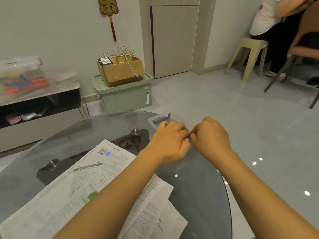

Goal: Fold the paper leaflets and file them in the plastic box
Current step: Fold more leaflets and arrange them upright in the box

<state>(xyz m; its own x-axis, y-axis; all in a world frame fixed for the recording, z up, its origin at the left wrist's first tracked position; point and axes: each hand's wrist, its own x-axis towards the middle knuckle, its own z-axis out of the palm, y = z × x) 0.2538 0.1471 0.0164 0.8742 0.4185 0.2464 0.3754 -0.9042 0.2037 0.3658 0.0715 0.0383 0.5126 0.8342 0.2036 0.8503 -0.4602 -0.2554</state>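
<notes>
Two bare forearms reach out from the bottom edge, no sleeves, no watch, no bracelet anywhere up to the wrists. The left hand (170, 141) wears nothing I can make out, though a small silvery glint sits just beside its fingertips and I cannot tell whether that is a ring. The right hand (211, 135) is plain too, its fingers unadorned, nails hidden.

home living/dining room. round glass table (72, 135) under the hands, low tv-style cabinet (39, 118) far left of them, red knot ornament (108, 7) on the wall ahead, closed door (174, 40), plastic stool (245, 56) far right, grey tiled floor (241, 118).
</notes>
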